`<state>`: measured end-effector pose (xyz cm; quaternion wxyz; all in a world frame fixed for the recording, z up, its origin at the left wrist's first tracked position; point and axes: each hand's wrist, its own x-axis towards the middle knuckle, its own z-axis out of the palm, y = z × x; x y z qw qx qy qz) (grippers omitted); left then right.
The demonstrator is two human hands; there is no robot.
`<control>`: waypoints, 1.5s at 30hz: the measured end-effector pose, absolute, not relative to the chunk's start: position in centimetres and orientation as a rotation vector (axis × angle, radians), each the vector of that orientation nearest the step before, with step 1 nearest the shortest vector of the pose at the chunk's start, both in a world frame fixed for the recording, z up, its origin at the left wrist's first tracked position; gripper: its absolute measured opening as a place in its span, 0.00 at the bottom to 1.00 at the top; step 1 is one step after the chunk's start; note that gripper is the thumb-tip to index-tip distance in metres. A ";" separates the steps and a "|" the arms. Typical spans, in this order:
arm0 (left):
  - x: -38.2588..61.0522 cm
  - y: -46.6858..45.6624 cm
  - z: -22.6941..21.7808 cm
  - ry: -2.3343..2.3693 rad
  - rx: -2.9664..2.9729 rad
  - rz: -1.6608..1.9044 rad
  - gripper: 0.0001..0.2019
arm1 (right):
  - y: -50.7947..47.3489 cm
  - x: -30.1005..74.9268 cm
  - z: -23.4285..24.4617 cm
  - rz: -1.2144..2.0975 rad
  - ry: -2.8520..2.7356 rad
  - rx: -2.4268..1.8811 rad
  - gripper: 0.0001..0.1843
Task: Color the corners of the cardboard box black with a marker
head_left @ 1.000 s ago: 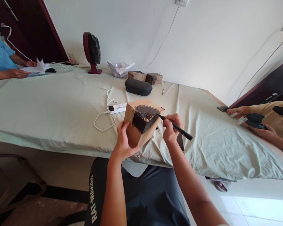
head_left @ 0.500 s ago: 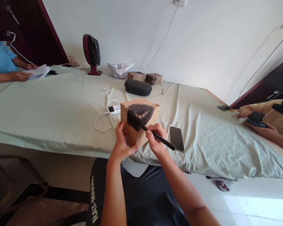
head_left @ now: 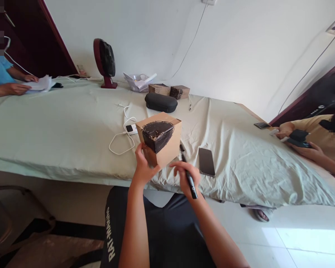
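My left hand (head_left: 143, 167) grips the near left side of a cardboard box (head_left: 170, 149). One corner of the box carries a dark patch of black scribble (head_left: 158, 137) that spreads over its top and two sides, with loose looping lines round it. My right hand (head_left: 187, 175) is closed round a black marker (head_left: 190, 182), just off the box's near right side. The marker points away from me and no longer touches the patch. At its far end lies a small black piece (head_left: 182, 147) that looks like a cap; whether they touch, I cannot tell.
A phone (head_left: 206, 162) lies right of my right hand. Behind the box are a white cable (head_left: 120, 153), a black case (head_left: 161, 103), two small cartons (head_left: 179, 91) and a fan (head_left: 105, 61). One person holds papers (head_left: 40, 85) at left; another holds a dark device (head_left: 298, 137) at right.
My right hand has drawn back from the scribbled corner, and the marker has swung to point away from me. The box has turned slightly in my left hand.
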<state>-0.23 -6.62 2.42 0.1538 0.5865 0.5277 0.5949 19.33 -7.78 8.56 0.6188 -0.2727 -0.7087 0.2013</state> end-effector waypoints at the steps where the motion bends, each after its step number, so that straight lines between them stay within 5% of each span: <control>1: 0.0 -6.5 2.4 1.526 1.670 1.677 0.57 | -7.6 20.4 7.7 0.411 -1.522 -0.729 0.12; 6: 0.7 -5.5 1.6 1.663 1.612 1.764 0.48 | -2.2 25.5 5.3 0.437 -1.615 -1.129 0.11; 13: 1.6 -4.5 0.9 1.810 1.603 1.813 0.49 | 4.9 24.4 3.9 0.365 -1.879 -1.448 0.11; 20: 1.0 -8.9 7.7 1.956 1.753 1.760 0.54 | -1.2 23.7 4.9 0.319 -1.562 -1.184 0.10; 22: 1.1 -11.1 10.8 1.864 1.738 1.824 0.45 | -4.7 23.0 6.5 0.300 -1.469 -0.943 0.11; 26: 2.8 -14.6 15.6 1.376 1.825 1.138 0.23 | -10.9 21.3 10.1 0.353 -1.653 -0.603 0.17; 29: 4.3 -15.3 16.6 1.180 1.729 1.057 0.15 | -13.1 21.1 11.2 0.337 -1.717 -0.556 0.17; 31: 4.7 -15.0 16.3 1.108 1.589 1.202 0.15 | -13.8 21.3 11.1 0.406 -1.616 -0.583 0.12; 34: 4.8 -14.3 15.7 0.976 1.320 1.408 0.16 | -14.2 21.6 10.5 0.640 -1.342 -0.603 0.20; 37: 4.8 -14.0 15.4 0.879 1.182 1.457 0.19 | -14.7 21.6 10.3 0.837 -1.207 -0.628 0.18; 45: 6.2 -14.0 15.7 0.946 1.191 1.399 0.24 | -14.9 21.2 10.8 0.848 -1.394 -0.601 0.09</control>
